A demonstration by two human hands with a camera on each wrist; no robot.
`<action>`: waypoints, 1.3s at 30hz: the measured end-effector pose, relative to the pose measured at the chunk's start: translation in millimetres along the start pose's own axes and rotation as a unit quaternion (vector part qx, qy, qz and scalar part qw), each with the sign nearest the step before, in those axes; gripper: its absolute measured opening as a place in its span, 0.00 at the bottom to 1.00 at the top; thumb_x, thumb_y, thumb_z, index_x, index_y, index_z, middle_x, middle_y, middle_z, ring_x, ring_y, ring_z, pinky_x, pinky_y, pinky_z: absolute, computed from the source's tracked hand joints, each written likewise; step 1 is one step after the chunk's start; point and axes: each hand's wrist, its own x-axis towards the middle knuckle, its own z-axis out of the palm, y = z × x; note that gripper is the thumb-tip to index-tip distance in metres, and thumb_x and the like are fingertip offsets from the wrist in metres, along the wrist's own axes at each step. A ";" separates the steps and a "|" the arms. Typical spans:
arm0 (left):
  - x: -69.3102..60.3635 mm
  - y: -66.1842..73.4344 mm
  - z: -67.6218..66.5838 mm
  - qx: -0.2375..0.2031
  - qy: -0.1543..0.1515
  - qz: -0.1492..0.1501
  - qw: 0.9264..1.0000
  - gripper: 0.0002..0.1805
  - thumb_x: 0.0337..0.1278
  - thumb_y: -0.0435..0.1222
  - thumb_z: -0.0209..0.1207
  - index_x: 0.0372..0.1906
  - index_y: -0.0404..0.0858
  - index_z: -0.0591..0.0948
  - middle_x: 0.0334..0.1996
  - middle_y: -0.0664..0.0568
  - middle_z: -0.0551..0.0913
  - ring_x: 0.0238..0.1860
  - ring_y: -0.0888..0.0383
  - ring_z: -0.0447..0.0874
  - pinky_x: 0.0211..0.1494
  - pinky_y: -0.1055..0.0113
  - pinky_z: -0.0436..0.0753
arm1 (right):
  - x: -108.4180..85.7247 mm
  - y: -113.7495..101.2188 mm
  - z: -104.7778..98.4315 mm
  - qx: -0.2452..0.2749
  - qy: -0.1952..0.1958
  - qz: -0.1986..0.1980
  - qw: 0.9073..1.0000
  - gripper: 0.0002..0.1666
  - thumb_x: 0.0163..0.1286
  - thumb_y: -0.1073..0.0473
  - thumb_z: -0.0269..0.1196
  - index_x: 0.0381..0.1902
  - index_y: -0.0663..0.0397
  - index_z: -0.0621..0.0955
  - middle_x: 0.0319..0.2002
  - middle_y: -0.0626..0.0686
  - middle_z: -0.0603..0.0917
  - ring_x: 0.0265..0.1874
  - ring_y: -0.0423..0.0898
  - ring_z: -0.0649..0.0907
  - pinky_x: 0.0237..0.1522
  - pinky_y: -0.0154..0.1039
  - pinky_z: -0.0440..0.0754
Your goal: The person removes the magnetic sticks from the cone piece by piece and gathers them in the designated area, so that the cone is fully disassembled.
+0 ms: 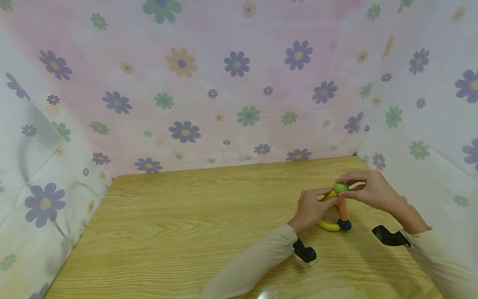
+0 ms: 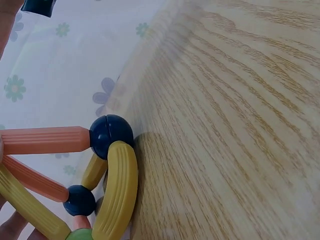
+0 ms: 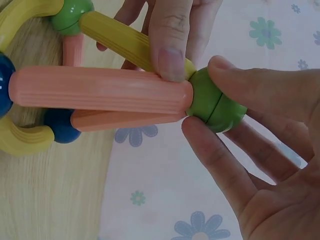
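Note:
A toy frame of ribbed rods and balls stands on the table, its curved yellow rods point(image 2: 116, 190) at the base joined by navy balls point(image 1: 344, 225) and a lower green ball point(image 3: 72, 16). Straight pink rods point(image 3: 100, 89) and a straight yellow rod point(image 3: 117, 39) rise to a top green ball point(image 3: 216, 102). My right hand point(image 1: 375, 192) pinches that ball between thumb and fingers. Just below it, my left hand point(image 1: 310, 207) grips the rods' upper ends, its thumb point(image 3: 171, 60) on the yellow rod beside the pink one. Part of the frame is hidden behind the left hand.
The wood-grain table point(image 1: 179, 220) carries the frame near its right edge. Flower-print cloth point(image 1: 209, 99) hangs behind the table and on both sides. A black wrist mount point(image 1: 304, 250) sits below the left sleeve, another mount point(image 1: 390, 236) by the right cuff.

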 end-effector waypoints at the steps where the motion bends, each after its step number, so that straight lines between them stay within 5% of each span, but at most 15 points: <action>1: 0.1 -0.2 0.6 0.004 0.001 0.004 1.000 0.20 0.59 0.47 0.61 0.54 0.44 0.81 0.48 0.57 0.83 0.48 0.72 0.78 0.47 0.78 0.75 | -0.8 0.1 0.0 0.001 0.002 0.004 1.000 0.17 0.54 0.64 0.72 0.43 0.57 0.84 0.42 0.57 0.82 0.35 0.34 0.80 0.32 0.31 0.81; 7: 1.5 -0.2 3.2 0.033 0.009 0.009 0.999 0.20 0.59 0.49 0.60 0.53 0.46 0.82 0.46 0.57 0.83 0.46 0.73 0.78 0.44 0.81 0.75 | -3.1 2.0 -0.7 0.002 0.005 0.040 0.999 0.18 0.56 0.59 0.72 0.45 0.57 0.84 0.45 0.60 0.81 0.35 0.35 0.82 0.31 0.31 0.81; 17: 4.1 2.1 1.1 0.036 0.017 -0.001 0.999 0.20 0.57 0.50 0.61 0.53 0.47 0.82 0.44 0.56 0.84 0.43 0.70 0.81 0.23 0.82 0.71 | -1.4 -1.4 -4.6 -0.004 -0.009 0.094 0.995 0.24 0.58 0.52 0.70 0.49 0.59 0.82 0.49 0.64 0.79 0.36 0.38 0.83 0.30 0.35 0.81; 21: 4.1 2.8 1.0 0.042 0.015 0.002 0.999 0.21 0.56 0.50 0.61 0.53 0.46 0.82 0.44 0.56 0.84 0.42 0.70 0.81 0.25 0.83 0.72 | -1.6 -1.5 -5.7 -0.004 -0.012 0.104 0.995 0.24 0.58 0.51 0.70 0.50 0.58 0.82 0.49 0.64 0.79 0.36 0.38 0.83 0.31 0.37 0.81; 25: 3.7 3.4 1.2 0.044 0.014 0.009 0.999 0.20 0.55 0.48 0.63 0.53 0.46 0.82 0.41 0.55 0.85 0.31 0.72 0.81 0.23 0.85 0.68 | -3.3 3.1 -6.4 0.009 -0.020 0.108 0.994 0.25 0.59 0.51 0.69 0.51 0.59 0.81 0.50 0.64 0.79 0.37 0.35 0.82 0.33 0.40 0.82; 31: 3.8 4.1 0.8 0.054 0.011 0.003 0.998 0.20 0.54 0.48 0.64 0.52 0.48 0.82 0.38 0.55 0.86 0.06 0.70 0.60 0.11 0.79 0.52 | -5.4 9.7 -8.5 0.048 -0.018 0.121 0.991 0.25 0.62 0.54 0.67 0.53 0.64 0.79 0.53 0.66 0.76 0.37 0.31 0.81 0.36 0.45 0.81; 39: 3.6 5.7 -1.9 0.046 0.021 0.004 0.999 0.20 0.54 0.47 0.64 0.52 0.48 0.82 0.37 0.54 0.86 0.04 0.69 0.52 0.11 0.79 0.51 | -3.7 7.5 -7.8 0.072 -0.017 0.113 0.991 0.22 0.64 0.56 0.65 0.52 0.64 0.79 0.51 0.63 0.78 0.38 0.31 0.80 0.35 0.40 0.81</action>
